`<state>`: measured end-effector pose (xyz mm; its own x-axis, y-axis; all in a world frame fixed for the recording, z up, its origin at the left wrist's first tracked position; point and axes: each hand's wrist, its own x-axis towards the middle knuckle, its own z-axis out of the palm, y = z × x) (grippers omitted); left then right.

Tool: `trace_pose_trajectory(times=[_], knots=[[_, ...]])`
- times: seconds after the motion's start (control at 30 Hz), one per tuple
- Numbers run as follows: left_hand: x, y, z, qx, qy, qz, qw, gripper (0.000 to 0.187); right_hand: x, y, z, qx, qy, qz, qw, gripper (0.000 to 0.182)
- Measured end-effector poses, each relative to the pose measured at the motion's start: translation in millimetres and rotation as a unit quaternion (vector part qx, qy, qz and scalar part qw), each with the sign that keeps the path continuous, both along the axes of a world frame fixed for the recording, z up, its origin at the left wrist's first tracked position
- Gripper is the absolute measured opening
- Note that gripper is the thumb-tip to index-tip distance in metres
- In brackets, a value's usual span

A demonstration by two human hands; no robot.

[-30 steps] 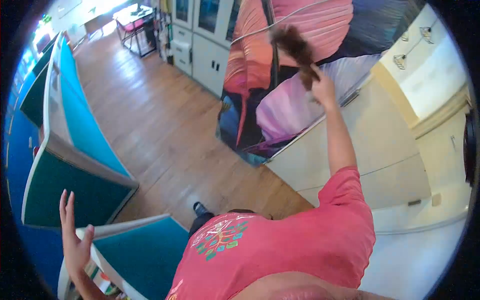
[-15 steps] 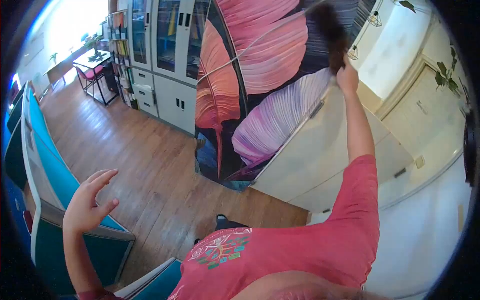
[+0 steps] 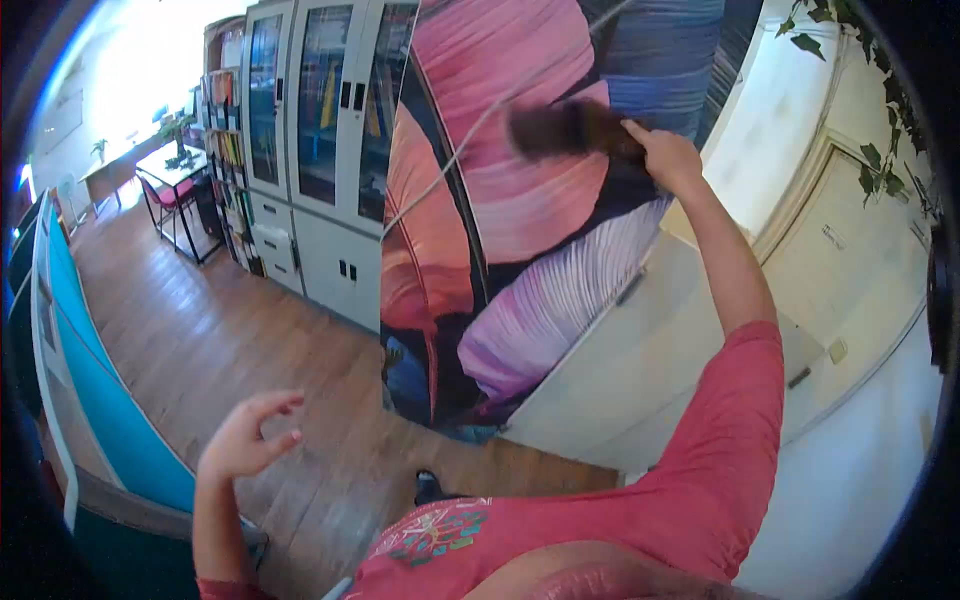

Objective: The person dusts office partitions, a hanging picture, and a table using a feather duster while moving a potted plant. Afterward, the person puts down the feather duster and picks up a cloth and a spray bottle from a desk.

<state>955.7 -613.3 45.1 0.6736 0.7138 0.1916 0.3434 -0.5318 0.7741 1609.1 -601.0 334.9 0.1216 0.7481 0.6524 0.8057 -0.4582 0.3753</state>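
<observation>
My right hand, raised at the upper right, grips one end of a dark brown brush. Its far end is smeared by motion and points left across the leaf-patterned panel of pink, orange, purple and dark blue. A thin pale cable slants over the panel and runs behind or close by the brush. At the lower left my left hand hangs in the air above the wooden floor, fingers apart and slightly bent, with nothing in it.
Beyond the panel stand grey glass-door cabinets and a bookshelf. Blue partitions line the left. A pale low cabinet adjoins the panel on the right, and leafy vines hang at the upper right.
The brush has swung from upright to nearly level, tip now to the left, and sits lower. My left hand has shifted right and down. The camera view has tilted a little.
</observation>
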Motion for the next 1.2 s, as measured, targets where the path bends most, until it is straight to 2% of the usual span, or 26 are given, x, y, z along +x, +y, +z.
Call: trace_pose_trajectory(times=[0.03, 0.07, 0.1, 0.13, 0.2, 0.23, 0.3, 0.4, 0.43, 0.47, 0.5, 0.53, 0.57, 0.67, 0.7, 0.77, 0.8, 0.87, 0.9, 0.93, 0.97, 1.07, 1.13, 1.17, 1.2], knots=[[8, 7, -15, 0.013, -0.007, 0.005, 1.0, 0.051, -5, 2, 16, 0.011, -0.017, -0.002, 1.0, 0.052], [16, 15, -30, -0.026, -0.066, 0.014, 0.997, 0.049, -13, 4, 35, 0.019, -0.032, -0.005, 0.999, 0.053], [24, 23, -43, -0.07, -0.123, 0.019, 0.99, 0.048, -24, 5, 63, 0.076, 0.042, -0.045, 0.995, 0.055], [35, 33, -51, -0.067, -0.129, 0.018, 0.989, 0.048, -24, 8, 82, 0.17, 0.066, -0.041, 0.982, 0.059], [60, 51, -65, -0.092, -0.177, 0.045, 0.979, 0.046, -16, 22, 104, 0.227, 0.021, -0.009, 0.974, 0.062], [71, 60, -69, -0.107, -0.195, 0.042, 0.974, 0.047, -14, 32, 105, 0.234, 0.012, -0.004, 0.972, 0.062], [93, 80, -85, -0.126, -0.231, 0.043, 0.964, 0.048, -28, 48, 97, 0.06, -0.066, 0.021, 0.996, 0.061], [124, 122, -94, -0.135, -0.247, 0.027, 0.959, 0.052, -43, 57, 125, 0.097, -0.089, 0.015, 0.991, 0.058], [137, 138, -90, -0.075, -0.241, 0.035, 0.967, 0.056, -56, 57, 142, 0.169, -0.039, 0.011, 0.985, 0.056], [150, 153, -83, -0.014, -0.236, 0.042, 0.971, 0.06, -53, 65, 152, 0.173, -0.045, 0.007, 0.984, 0.056], [165, 167, -72, -0.012, -0.241, 0.037, 0.97, 0.06, -51, 76, 162, 0.213, -0.041, 0.02, 0.976, 0.055], [183, 180, -56, 0.101, -0.235, 0.076, 0.964, 0.064, -51, 85, 169, 0.253, -0.037, 0.035, 0.966, 0.055], [199, 194, -38, 0.213, -0.226, 0.116, 0.943, 0.067, -65, 95, 161, 0.198, -0.049, 0.045, 0.978, 0.055], [246, 237, 17, 0.325, -0.226, 0.123, 0.91, 0.079, -98, 128, 140, -0.031, -0.166, 0.043, 0.985, 0.059], [263, 251, 35, 0.353, -0.226, 0.115, 0.9, 0.082, -98, 136, 146, -0.025, -0.166, 0.036, 0.985, 0.059], [298, 280, 61, 0.371, -0.239, 0.094, 0.893, 0.082, -99, 150, 164, 0.125, -0.155, 0.057, 0.978, 0.056], [310, 290, 78, 0.379, -0.242, 0.085, 0.889, 0.082, -105, 155, 174, 0.134, -0.156, 0.048, 0.977, 0.056], [325, 305, 100, 0.5, -0.178, 0.061, 0.846, 0.067, -119, 167, 183, 0.277, -0.034, 0.044, 0.959, 0.049], [338, 321, 101, 0.507, -0.181, 0.053, 0.841, 0.067, -133, 172, 179, 0.228, -0.041, 0.03, 0.972, 0.045], [355, 339, 97, 0.563, -0.181, 0.044, 0.805, 0.059, -156, 174, 170, 0.136, -0.074, -0.02, 0.988, 0.046], [356, 345, 103, 0.614, -0.18, 0.033, 0.768, 0.051, -159, 176, 176, 0.142, -0.073, -0.028, 0.987, 0.046], [342, 370, 116, 0.614, -0.174, 0.037, 0.769, 0.048, -152, 184, 193, 0.222, -0.042, -0.042, 0.973, 0.045], [339, 396, 120, 0.601, -0.217, 0.029, 0.769, 0.052, -145, 182, 190, 0.267, -0.018, -0.057, 0.962, 0.044], [337, 408, 125, 0.589, -0.239, 0.049, 0.77, 0.054, -150, 178, 184, 0.325, -0.011, -0.034, 0.945, 0.042], [335, 418, 127, 0.576, -0.259, 0.067, 0.773, 0.057, -158, 179, 165, 0.326, -0.009, -0.047, 0.944, 0.042]])
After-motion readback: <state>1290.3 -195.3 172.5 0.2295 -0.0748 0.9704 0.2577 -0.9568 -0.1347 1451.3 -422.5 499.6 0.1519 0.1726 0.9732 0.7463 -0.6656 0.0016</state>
